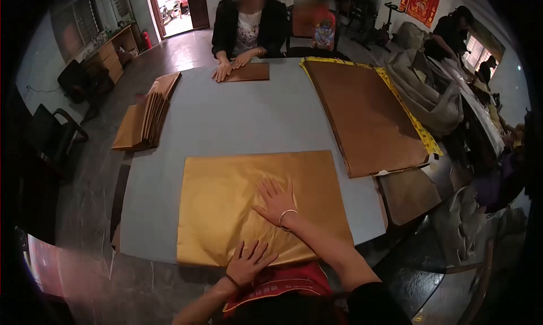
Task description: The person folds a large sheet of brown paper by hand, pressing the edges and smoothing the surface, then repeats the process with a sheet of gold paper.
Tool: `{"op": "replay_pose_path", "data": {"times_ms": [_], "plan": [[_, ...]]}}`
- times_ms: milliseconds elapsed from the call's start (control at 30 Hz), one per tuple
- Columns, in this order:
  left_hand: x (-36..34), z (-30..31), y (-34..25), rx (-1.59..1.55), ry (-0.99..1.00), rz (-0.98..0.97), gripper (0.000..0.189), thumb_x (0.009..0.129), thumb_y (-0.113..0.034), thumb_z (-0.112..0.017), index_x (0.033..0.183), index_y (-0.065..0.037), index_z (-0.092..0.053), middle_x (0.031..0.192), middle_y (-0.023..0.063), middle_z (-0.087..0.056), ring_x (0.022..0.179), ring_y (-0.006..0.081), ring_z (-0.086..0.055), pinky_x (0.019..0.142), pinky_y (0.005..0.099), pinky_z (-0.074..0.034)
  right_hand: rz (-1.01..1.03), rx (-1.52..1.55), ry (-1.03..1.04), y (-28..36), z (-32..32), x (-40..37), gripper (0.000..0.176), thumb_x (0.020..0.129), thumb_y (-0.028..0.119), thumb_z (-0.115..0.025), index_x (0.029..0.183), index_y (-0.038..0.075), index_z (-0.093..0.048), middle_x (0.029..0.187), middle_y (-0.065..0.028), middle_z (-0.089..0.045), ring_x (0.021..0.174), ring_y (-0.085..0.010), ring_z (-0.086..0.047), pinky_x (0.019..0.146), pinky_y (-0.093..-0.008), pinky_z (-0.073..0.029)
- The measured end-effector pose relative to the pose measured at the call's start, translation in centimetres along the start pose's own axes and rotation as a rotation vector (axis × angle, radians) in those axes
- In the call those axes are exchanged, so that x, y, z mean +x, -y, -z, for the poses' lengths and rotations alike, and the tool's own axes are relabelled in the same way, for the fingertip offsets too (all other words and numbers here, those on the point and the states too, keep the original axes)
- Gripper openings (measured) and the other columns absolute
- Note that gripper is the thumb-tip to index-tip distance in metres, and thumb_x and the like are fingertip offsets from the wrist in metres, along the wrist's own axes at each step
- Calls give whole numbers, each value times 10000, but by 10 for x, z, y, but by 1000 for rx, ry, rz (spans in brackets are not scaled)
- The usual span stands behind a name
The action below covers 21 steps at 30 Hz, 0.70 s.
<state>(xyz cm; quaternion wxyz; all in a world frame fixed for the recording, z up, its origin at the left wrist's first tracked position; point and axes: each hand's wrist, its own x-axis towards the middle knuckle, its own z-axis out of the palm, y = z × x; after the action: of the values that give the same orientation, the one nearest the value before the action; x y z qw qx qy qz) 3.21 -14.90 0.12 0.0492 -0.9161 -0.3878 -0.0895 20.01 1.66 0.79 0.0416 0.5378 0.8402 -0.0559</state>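
A large golden-brown sheet [215, 195], paper-like with a sheen, lies spread on the grey tabletop in front of me. Its surface wrinkles around my hands. My right hand [275, 202], with a bracelet at the wrist, rests flat near the sheet's middle with fingers spread. Close to the sheet's near edge, my left hand [249, 263] presses down with its fingers apart. Neither hand grips anything. Part of the near edge is hidden by my left hand and the red apron [283, 285].
A thick stack of brown sheets [367, 116] with yellow wrapping [407, 110] lies at the table's right. Folded brown packets [144, 118] stand at its left edge. Across the table [243, 116], a person [249, 25] presses a small folded brown piece [251, 72]. Sacks [424, 93] lie beyond the right side.
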Motion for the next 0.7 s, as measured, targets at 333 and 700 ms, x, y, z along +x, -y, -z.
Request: {"op": "replay_pose_path", "data": {"times_ms": [333,700], "plan": [[47,64,80,-995,461,210,566,883,-226,-597,1385,-59,-394,1239,143,-551,1124,333,-540,970,449,-422,-15,148,103,-2,5,-5,725,932,605,-245,1503,169,-152,1573,-12,-88,1447,-215,-48,1102,-632,13],[83,37,67,-2047,241,27,513,956,-126,-492,1427,-44,-307,1334,166,-471,1191,307,-506,978,413,-440,18,128,10,-6,-6,-4,711,940,588,-246,1496,151,-174,1566,-23,-127,1444,-240,-68,1091,-645,-7]]}}
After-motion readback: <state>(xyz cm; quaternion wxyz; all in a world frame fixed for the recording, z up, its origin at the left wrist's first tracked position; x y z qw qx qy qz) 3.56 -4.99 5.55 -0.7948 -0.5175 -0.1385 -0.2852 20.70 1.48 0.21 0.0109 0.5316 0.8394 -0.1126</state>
